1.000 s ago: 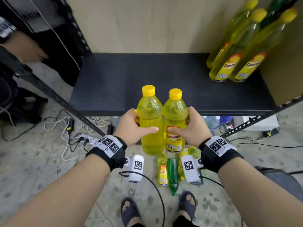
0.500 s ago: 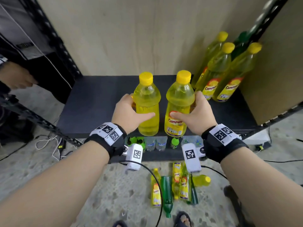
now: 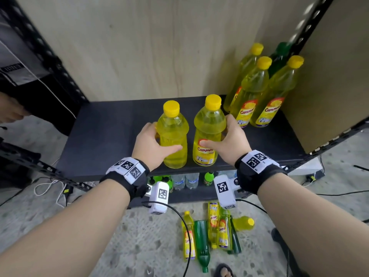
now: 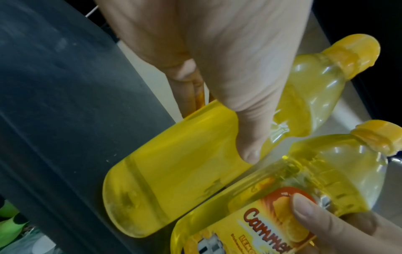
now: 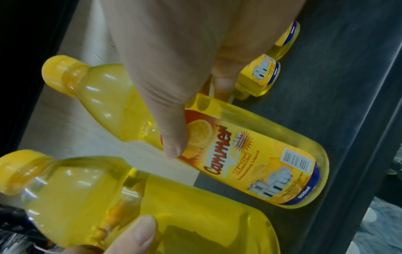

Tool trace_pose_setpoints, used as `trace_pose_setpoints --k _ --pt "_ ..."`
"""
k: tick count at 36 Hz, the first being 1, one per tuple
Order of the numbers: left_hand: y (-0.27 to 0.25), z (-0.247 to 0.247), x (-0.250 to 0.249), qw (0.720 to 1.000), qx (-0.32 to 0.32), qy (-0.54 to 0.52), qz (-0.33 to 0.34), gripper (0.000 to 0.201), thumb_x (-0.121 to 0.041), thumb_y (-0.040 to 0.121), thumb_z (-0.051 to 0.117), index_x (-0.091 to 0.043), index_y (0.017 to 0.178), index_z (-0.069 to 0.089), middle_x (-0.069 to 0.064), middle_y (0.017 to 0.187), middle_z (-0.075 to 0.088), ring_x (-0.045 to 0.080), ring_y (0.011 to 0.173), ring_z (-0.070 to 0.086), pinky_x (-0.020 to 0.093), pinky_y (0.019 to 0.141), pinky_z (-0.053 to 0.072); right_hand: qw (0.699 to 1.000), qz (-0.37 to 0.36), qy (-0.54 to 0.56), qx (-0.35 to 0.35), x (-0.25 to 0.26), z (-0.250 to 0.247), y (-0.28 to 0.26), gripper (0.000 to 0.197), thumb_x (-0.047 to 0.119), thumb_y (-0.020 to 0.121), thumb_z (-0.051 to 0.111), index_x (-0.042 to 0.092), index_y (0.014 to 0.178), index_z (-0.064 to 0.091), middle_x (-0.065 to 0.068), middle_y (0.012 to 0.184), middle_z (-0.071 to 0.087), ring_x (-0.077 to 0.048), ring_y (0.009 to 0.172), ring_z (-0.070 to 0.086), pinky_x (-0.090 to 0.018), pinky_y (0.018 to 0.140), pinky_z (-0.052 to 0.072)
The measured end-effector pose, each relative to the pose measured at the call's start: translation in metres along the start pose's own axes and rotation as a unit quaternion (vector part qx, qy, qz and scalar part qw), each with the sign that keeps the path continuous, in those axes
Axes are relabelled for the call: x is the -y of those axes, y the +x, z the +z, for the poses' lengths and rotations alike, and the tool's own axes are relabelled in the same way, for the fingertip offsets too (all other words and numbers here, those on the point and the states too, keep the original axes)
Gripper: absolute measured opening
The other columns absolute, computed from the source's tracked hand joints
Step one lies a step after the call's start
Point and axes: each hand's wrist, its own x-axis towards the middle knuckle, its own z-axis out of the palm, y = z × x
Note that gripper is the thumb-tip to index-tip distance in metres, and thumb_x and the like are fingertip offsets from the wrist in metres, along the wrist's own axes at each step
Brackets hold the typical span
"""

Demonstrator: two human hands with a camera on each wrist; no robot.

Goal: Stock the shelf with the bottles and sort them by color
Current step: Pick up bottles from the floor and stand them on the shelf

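Note:
Two yellow bottles stand upright side by side near the front edge of the black shelf (image 3: pixel 111 132). My left hand (image 3: pixel 153 144) grips the unlabelled-side yellow bottle (image 3: pixel 173 136) (image 4: pixel 178 165) (image 5: pixel 195 223), thumb across its front. My right hand (image 3: pixel 227 140) grips the labelled yellow bottle (image 3: pixel 208 132) (image 5: pixel 250 154) (image 4: pixel 282 206), thumb on its label. Three yellow bottles (image 3: pixel 257 92) stand at the shelf's back right, with a green bottle (image 3: pixel 279 58) behind them.
On the floor below lie several yellow bottles (image 3: pixel 187 236) and green bottles (image 3: pixel 201 242). A lower shelf holds clear water bottles (image 3: pixel 185 180) and green-capped ones. A wooden panel (image 3: pixel 327 76) closes the shelf's right side. Another person's hand (image 3: pixel 10 110) shows at far left.
Both hands carried the two yellow bottles up from in front of the shelf and forward onto it, where they now stand near the front edge.

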Motion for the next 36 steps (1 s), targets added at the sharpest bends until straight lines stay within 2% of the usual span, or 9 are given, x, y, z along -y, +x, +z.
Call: trace_pose_setpoints --k 4,7,10,12,16,21,26,30,36 --pt "-0.002 -0.003 -0.002 1.0 0.012 0.004 -0.018 0.056 -0.046 0.062 0.093 -0.032 0.106 0.061 -0.003 0.107 0.061 0.015 0.097 0.063 0.039 0.089 0.055 1.0 0.013 0.004 0.022 -0.004 -0.007 0.0 0.069 0.045 0.066 0.092 0.026 0.116 0.049 0.011 0.111 0.066 -0.011 0.104 0.065 -0.04 0.091 0.058" --pt "-0.001 -0.006 -0.007 0.999 0.023 0.019 -0.028 0.063 -0.052 0.062 0.092 -0.029 0.112 0.062 -0.005 0.108 0.064 0.015 0.098 0.064 0.039 0.089 0.055 0.999 0.018 0.002 0.037 0.002 -0.014 0.001 0.064 0.047 0.067 0.091 0.026 0.116 0.054 0.013 0.108 0.068 -0.008 0.1 0.066 -0.036 0.088 0.058" --pt "-0.002 -0.014 -0.018 0.999 -0.004 -0.007 -0.031 0.067 -0.055 0.061 0.092 -0.033 0.112 0.055 -0.017 0.103 0.065 -0.002 0.095 0.061 0.015 0.077 0.048 1.0 0.004 -0.008 0.02 0.016 -0.023 0.002 0.059 0.047 0.07 0.089 0.026 0.113 0.056 0.017 0.101 0.067 -0.001 0.093 0.064 -0.019 0.075 0.051" --pt "-0.003 -0.02 -0.031 0.999 -0.032 -0.018 -0.017 0.067 -0.057 0.06 0.091 -0.035 0.111 0.054 -0.023 0.1 0.062 -0.009 0.092 0.058 0.007 0.073 0.04 1.0 -0.007 -0.007 0.011 0.025 -0.028 0.004 0.058 0.048 0.071 0.088 0.027 0.115 0.057 0.018 0.102 0.066 0.004 0.092 0.062 -0.012 0.07 0.045" --pt "0.001 -0.023 -0.046 0.996 -0.092 0.002 0.017 0.066 -0.068 0.055 0.086 -0.027 0.1 0.06 -0.009 0.103 0.059 0.006 0.092 0.059 0.022 0.079 0.046 0.999 -0.028 -0.021 -0.003 0.037 -0.03 0.009 0.053 0.05 0.073 0.087 0.029 0.11 0.057 0.021 0.097 0.063 0.009 0.089 0.058 -0.009 0.069 0.041" --pt "0.006 -0.025 -0.047 0.995 -0.094 0.015 0.001 0.059 -0.064 0.055 0.089 -0.029 0.097 0.067 -0.008 0.098 0.06 0.006 0.088 0.06 0.022 0.077 0.046 0.999 -0.031 -0.032 0.0 0.035 -0.031 0.01 0.051 0.053 0.07 0.087 0.028 0.106 0.06 0.015 0.095 0.068 0.0 0.088 0.063 -0.022 0.072 0.05" --pt "0.014 -0.034 -0.042 0.999 -0.04 -0.032 -0.008 0.058 -0.052 0.057 0.094 -0.032 0.106 0.07 -0.014 0.104 0.07 -0.002 0.096 0.065 0.016 0.082 0.048 0.999 -0.027 -0.032 0.009 0.031 -0.031 0.012 0.057 0.055 0.069 0.087 0.025 0.112 0.062 0.012 0.1 0.07 -0.007 0.092 0.066 -0.03 0.078 0.055" --pt "0.025 -0.04 -0.035 0.996 0.02 -0.081 -0.012 0.055 -0.038 0.059 0.097 -0.034 0.105 0.067 -0.015 0.105 0.074 -0.001 0.101 0.068 0.026 0.093 0.054 0.999 -0.022 -0.033 0.018 0.03 -0.033 0.013 0.061 0.057 0.069 0.087 0.026 0.115 0.061 0.011 0.105 0.07 -0.01 0.095 0.066 -0.03 0.08 0.055" --pt "0.034 -0.041 -0.033 0.989 0.082 -0.126 -0.004 0.049 -0.013 0.07 0.09 -0.032 0.11 0.069 -0.013 0.111 0.075 0.002 0.108 0.068 0.039 0.107 0.05 0.999 -0.02 -0.041 0.015 0.031 -0.032 0.013 0.063 0.057 0.07 0.086 0.024 0.117 0.06 0.01 0.105 0.069 -0.01 0.095 0.065 -0.026 0.076 0.05"
